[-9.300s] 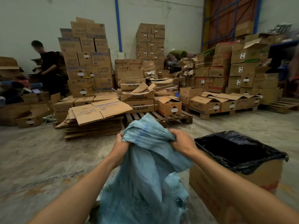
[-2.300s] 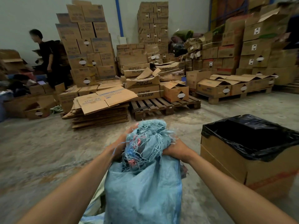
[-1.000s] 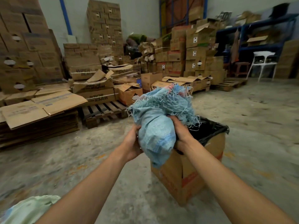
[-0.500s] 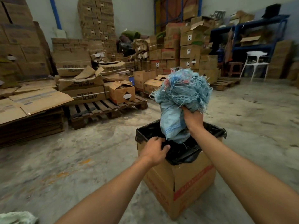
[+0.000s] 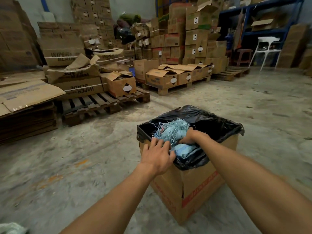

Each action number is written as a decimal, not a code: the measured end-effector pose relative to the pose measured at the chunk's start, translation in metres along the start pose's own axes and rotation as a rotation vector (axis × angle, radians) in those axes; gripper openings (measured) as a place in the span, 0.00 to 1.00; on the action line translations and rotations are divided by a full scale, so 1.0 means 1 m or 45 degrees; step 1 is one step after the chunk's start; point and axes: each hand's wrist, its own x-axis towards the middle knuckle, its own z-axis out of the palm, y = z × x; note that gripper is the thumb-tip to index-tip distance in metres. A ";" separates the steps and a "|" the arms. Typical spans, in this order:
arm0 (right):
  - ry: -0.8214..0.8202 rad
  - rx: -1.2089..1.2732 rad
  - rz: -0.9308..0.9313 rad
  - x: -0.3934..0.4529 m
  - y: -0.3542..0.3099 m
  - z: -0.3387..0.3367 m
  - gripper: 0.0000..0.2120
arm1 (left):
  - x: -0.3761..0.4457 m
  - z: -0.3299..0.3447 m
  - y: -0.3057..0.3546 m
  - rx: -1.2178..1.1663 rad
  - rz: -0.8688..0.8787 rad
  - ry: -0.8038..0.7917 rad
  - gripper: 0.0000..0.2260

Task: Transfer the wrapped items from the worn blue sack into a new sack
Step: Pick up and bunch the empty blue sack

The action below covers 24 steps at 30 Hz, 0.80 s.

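Note:
The worn blue sack (image 5: 172, 132), crumpled and frayed at its top, lies bunched inside a cardboard box (image 5: 199, 188) lined with a black plastic bag (image 5: 217, 125). My right hand (image 5: 192, 137) is inside the box, closed on the sack's right side. My left hand (image 5: 158, 154) lies flat on the box's near-left rim, fingers spread, its fingertips touching the sack's frayed edge. A pale green sack (image 5: 11, 229) shows at the bottom-left corner. No wrapped items are visible.
A wooden pallet (image 5: 101, 105) with "WIPER BLADE" cartons stands ahead left, beside a stack of flattened cardboard (image 5: 25, 115). More cartons on pallets (image 5: 179, 78) fill the back. A white chair (image 5: 265, 51) and blue shelving (image 5: 263, 16) are at far right. Concrete floor surrounds the box.
My right hand has pushed the blue sack from above the box down into the black liner. My left hand has slid along the rim onto the sack's frayed edge.

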 end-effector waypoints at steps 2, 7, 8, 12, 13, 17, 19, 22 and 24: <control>-0.036 -0.128 0.046 0.003 0.001 0.008 0.55 | 0.002 0.005 -0.002 -0.042 -0.018 -0.092 0.20; -0.268 -0.422 -0.095 0.018 -0.006 0.027 0.56 | 0.007 0.005 0.000 -0.106 -0.054 -0.226 0.22; -0.387 -0.483 -0.132 0.015 -0.011 0.025 0.49 | 0.009 0.004 -0.001 -0.097 -0.059 -0.243 0.22; -0.320 -0.358 -0.456 0.012 -0.028 0.015 0.31 | 0.012 0.002 0.000 -0.118 -0.085 -0.306 0.24; -0.205 -0.299 -0.524 0.014 -0.029 0.015 0.26 | 0.012 0.002 0.001 -0.117 -0.084 -0.310 0.24; -0.293 -0.146 -0.650 0.012 -0.022 0.012 0.19 | 0.011 0.002 0.002 -0.113 -0.107 -0.327 0.27; -0.105 0.118 -0.686 0.014 -0.013 0.009 0.15 | 0.010 0.001 0.002 -0.114 -0.122 -0.343 0.27; -0.193 -0.011 -0.570 0.004 0.000 0.002 0.16 | 0.007 0.001 0.005 -0.122 -0.137 -0.337 0.28; -0.345 -0.220 -0.520 -0.008 0.008 0.000 0.12 | 0.001 0.003 0.008 -0.138 -0.158 -0.307 0.28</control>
